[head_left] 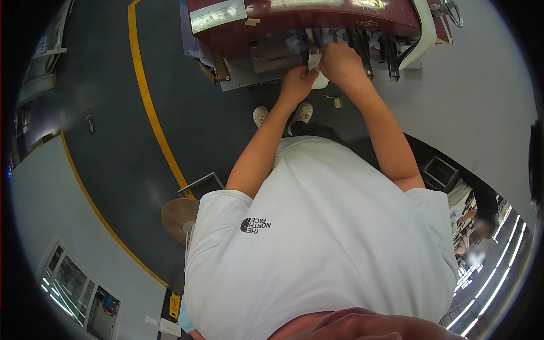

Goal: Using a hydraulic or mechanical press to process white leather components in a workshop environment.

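Observation:
A dark red machine (311, 22) stands before me, with metal plates and dark upright bars along its lower opening. My left hand (298, 85) is closed in a pinch on the left edge of a small white flat piece (321, 83) just below the opening. My right hand (341, 63) is higher and to the right, close against the machine, its fingers curled at the upper part of the same piece. The right fingertips are mostly hidden by the back of the hand. Whether the piece is sheet or cloth, I cannot tell.
Dark bars (390, 56) jut from the machine right of my hands; a metal plate (243, 78) sticks out at left. A metal ring (451, 12) hangs at its right end. Beside my shoes (304, 112) lies a small yellowish block (337, 102). A round stool (177, 218) stands behind left.

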`<action>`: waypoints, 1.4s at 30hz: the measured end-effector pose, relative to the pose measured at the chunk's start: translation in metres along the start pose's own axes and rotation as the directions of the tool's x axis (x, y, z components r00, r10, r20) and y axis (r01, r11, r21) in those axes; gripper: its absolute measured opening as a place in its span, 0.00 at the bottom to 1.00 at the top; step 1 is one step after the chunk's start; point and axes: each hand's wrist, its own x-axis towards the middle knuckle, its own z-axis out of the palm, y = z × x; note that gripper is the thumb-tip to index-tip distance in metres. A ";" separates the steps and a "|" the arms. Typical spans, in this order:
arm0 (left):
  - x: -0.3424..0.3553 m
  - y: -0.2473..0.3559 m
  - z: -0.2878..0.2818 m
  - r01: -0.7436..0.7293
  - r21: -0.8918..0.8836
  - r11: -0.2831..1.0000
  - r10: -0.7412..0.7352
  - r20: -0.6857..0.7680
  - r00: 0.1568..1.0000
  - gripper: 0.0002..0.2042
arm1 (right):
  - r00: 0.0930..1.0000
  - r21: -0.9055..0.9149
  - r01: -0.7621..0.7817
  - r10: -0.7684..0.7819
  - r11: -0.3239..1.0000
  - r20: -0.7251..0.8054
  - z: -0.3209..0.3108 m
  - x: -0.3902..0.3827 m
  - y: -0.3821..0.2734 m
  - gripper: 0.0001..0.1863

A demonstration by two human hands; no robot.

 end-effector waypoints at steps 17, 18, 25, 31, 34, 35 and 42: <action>-0.016 -0.005 0.016 0.182 -0.317 0.931 -0.115 0.220 0.969 0.15 | 0.996 0.027 -0.028 0.030 0.999 -0.081 0.023 0.007 0.013 0.09; -0.019 -0.009 0.018 0.174 -0.305 0.936 -0.106 0.227 0.968 0.15 | 0.995 0.036 -0.037 0.040 0.999 -0.093 0.029 -0.001 0.020 0.09; -0.038 -0.058 0.008 -0.021 0.286 0.958 -0.066 0.289 0.955 0.17 | 0.962 0.795 0.112 0.135 0.596 -0.237 0.034 -0.084 0.107 0.12; -0.038 -0.065 -0.007 -0.177 0.755 0.632 -0.377 0.498 0.781 0.16 | 0.503 0.406 0.136 0.290 0.904 -0.814 -0.037 -0.014 0.202 0.21; -0.022 -0.009 -0.018 -0.086 0.546 0.833 -0.376 0.674 0.635 0.18 | 0.817 0.689 0.055 0.364 0.723 -0.447 -0.074 -0.012 0.212 0.22; -0.020 0.017 -0.022 -0.006 0.367 0.930 -0.276 0.711 0.646 0.18 | 0.811 0.667 0.106 0.324 0.737 -0.487 -0.084 -0.016 0.205 0.19; 0.016 0.171 0.015 0.058 -0.566 0.822 0.240 0.437 0.867 0.31 | 0.899 0.684 0.253 0.094 0.684 -0.427 -0.143 -0.105 0.144 0.16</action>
